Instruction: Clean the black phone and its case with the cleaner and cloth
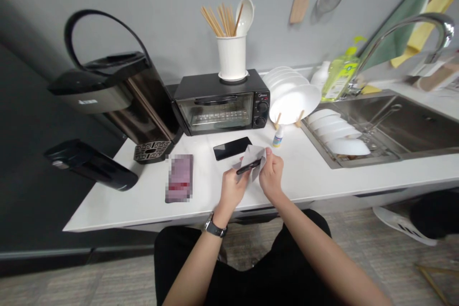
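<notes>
Dark phone (248, 167) and cloth (255, 157) between both hands.

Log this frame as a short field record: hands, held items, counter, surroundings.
left hand: holds a dark phone by its edge
right hand: presses a white cloth against that phone
counter: second phone lying flat, small bottle, blurred purple item
behind: toaster oven, plate rack, sink

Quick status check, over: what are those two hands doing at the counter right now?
Left hand gripping dark phone. Right hand pressing white cloth on it. Second phone flat on counter behind, clear.
</notes>
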A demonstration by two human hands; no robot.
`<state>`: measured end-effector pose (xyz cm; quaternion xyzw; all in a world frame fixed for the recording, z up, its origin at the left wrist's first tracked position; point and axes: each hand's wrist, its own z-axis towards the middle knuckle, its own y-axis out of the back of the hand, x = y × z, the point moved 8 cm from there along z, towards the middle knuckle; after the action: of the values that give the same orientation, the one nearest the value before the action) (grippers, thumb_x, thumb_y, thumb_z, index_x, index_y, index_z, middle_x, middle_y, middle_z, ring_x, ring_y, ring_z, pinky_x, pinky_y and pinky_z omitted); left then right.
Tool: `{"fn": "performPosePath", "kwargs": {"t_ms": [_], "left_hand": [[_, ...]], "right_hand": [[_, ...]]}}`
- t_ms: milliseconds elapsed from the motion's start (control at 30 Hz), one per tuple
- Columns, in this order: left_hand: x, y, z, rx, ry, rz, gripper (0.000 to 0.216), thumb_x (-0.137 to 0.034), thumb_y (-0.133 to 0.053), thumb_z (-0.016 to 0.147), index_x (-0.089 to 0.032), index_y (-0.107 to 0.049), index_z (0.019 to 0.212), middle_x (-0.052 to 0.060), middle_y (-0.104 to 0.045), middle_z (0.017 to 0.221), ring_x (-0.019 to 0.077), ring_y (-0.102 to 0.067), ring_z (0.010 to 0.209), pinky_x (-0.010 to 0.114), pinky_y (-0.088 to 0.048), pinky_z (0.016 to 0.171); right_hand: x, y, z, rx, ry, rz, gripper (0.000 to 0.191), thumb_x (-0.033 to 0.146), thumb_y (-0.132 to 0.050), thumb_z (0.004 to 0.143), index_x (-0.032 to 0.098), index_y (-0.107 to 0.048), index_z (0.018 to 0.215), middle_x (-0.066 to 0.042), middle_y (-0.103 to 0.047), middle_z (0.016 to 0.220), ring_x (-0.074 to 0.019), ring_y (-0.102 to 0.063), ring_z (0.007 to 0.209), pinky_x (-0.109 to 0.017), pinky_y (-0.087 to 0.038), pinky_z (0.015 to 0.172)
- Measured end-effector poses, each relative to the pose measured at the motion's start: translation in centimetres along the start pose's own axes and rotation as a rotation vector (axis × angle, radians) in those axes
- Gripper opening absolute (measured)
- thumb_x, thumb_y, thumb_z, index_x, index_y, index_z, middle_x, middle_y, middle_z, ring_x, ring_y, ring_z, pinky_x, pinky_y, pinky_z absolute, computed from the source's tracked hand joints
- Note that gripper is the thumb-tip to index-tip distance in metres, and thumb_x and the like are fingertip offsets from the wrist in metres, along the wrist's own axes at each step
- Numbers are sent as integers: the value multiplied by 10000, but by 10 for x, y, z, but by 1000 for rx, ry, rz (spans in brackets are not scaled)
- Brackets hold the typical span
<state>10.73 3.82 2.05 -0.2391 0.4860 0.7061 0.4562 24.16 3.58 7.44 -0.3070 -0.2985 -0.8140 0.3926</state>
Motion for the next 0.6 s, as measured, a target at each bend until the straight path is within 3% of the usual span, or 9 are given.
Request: {"fn": "performPosePath", "kwargs": {"t_ms": [100,200,267,367,433,500,600], "left_hand": [[-1,-6,7,81,-5,100,246,-240,-548,1026,-166,-779,990,82,-822,906,202,-770,826,256,-545,730],[-6,-7,10,126,2,198,233,-215,-554,1010,-159,-767,936,100,-802,835,217,-754,756,280,-513,708],[-7,-8,11,150,10,258,239,-163,-531,992,-158,-755,910,106,-789,813,224,-742,734,294,-499,699],[-4,-9,13,188,24,338,219,-89,-552,919,-154,-731,811,114,-762,754,242,-721,711,314,-490,680],[-2,-10,14,205,26,380,188,-66,-578,878,-145,-721,784,130,-755,756,259,-717,724,329,-489,679],[-1,-11,14,214,20,403,171,-76,-587,883,-142,-725,806,138,-760,789,263,-722,747,333,-491,690],[-3,-12,15,219,6,415,233,-138,-547,961,-163,-727,815,116,-763,790,244,-730,754,319,-492,702]], "right_hand": [[-3,6,15,-17,-28,-20,599,527,-204,1115,271,-247,575,45,-309,456,-122,-321,432,-292,-269,448],[7,7,25,31,31,-54,567,490,-316,1099,243,-447,606,-15,-534,606,-161,-498,574,-320,-401,574],[25,1,26,131,179,-121,490,399,-351,1092,223,-624,726,-72,-690,825,-207,-617,786,-368,-484,771],[52,-15,18,329,496,-259,405,294,-380,1075,229,-734,889,-66,-755,942,-232,-636,929,-434,-450,1001],[59,-22,13,463,654,-318,385,298,-400,1076,229,-748,927,-51,-760,920,-221,-632,892,-416,-445,973],[55,-23,16,534,701,-379,409,359,-398,1088,210,-748,940,-56,-748,882,-215,-622,822,-383,-441,834],[42,-14,33,479,533,-489,494,408,-361,1099,189,-718,839,-53,-695,753,-199,-577,689,-365,-353,662]]}}
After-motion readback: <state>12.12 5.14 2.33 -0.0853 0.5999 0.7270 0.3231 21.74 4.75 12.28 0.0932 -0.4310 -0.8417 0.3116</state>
